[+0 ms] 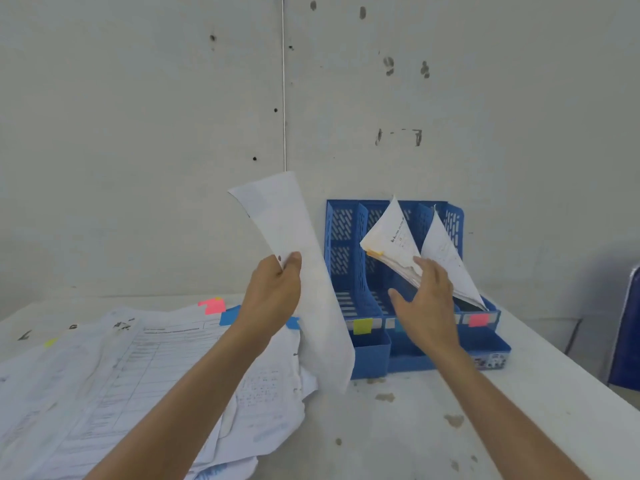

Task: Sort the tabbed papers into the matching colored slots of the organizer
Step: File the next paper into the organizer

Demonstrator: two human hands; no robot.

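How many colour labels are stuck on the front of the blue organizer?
3. A yellow label at the left, a bluish label in the middle, mostly hidden behind the right hand, and a pink label at the right. Others may be hidden.

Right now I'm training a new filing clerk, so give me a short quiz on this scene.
1. True or false: the left hand holds a sheet above the table.
2. The rightmost label on the organizer is: A pink, B brown, C black.
3. Fill in: the right hand touches papers standing in the ___.
Key: 1 true; 2 A; 3 organizer.
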